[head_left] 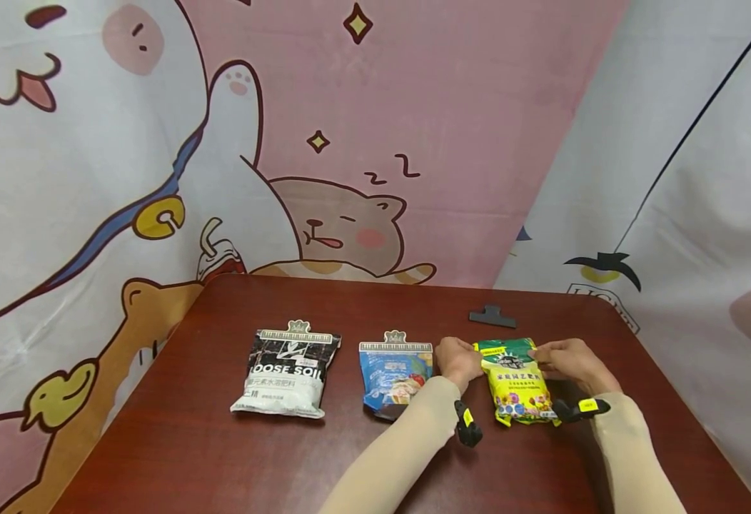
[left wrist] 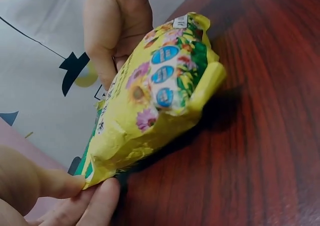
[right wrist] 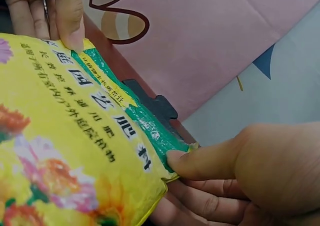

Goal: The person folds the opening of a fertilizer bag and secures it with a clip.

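A yellow and green fertilizer bag (head_left: 520, 385) with printed flowers lies on the right part of the table. My left hand (head_left: 457, 363) pinches its upper left edge, thumb on top and fingers beneath, as the left wrist view shows at the fingers (left wrist: 102, 201). On the other side, my right hand (head_left: 571, 363) pinches the green upper right corner, its thumb (right wrist: 205, 161) over the front and the other fingers under the bag. Behind the bag a dark grey clip (head_left: 492, 316) lies loose on the table.
Left of my left hand lies a blue bag (head_left: 391, 378) with a clip (head_left: 395, 343) across its top. Farther left is a black and white soil bag (head_left: 285, 378), also clipped. The brown table (head_left: 176, 428) meets a cartoon-printed cloth (head_left: 465, 107) at its back edge.
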{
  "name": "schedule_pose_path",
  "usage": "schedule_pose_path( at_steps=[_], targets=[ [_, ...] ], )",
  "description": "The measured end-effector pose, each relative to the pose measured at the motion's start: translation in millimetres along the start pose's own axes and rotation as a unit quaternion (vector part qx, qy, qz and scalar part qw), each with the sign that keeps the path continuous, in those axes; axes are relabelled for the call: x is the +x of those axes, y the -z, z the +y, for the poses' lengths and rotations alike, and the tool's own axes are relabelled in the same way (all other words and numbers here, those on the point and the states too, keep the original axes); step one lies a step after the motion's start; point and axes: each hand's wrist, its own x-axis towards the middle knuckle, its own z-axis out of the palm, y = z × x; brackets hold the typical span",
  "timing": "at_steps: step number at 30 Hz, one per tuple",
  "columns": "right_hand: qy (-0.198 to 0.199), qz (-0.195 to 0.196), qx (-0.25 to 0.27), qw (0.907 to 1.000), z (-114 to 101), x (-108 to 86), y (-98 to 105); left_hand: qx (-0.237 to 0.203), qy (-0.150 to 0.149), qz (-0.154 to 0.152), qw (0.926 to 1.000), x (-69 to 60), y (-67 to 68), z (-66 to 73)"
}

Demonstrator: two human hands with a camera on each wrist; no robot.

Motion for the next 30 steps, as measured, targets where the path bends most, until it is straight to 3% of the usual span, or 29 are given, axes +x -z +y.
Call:
schedule_pose_path(
  at_steps=[10, 15, 26, 30],
  targets=[
    [0.004, 0.024, 0.033, 0.9992, 13.6, -11.4, -2.1, -0.019, -0.021, -0.017, 0.9995, -12.5, 4.3, -0.3],
    [0.022, 0.047, 0.033, 0.9981, 9.5, -15.7, 0.2, -0.03, -0.057, -0.025, 0.9976, -14.6, 8.6, 5.7],
    [0.083, 0.09, 0.033, 0.992, 5.1, -31.8, -2.4, -0.059, -0.134, -0.083, 0.9858, -25.2, 25.7, 11.5],
    [0.096, 0.104, 0.05, 0.9887, 2.3, -35.8, -1.2, -0.047, -0.163, -0.082, 0.9821, -26.9, 30.2, 13.6]
  ],
)
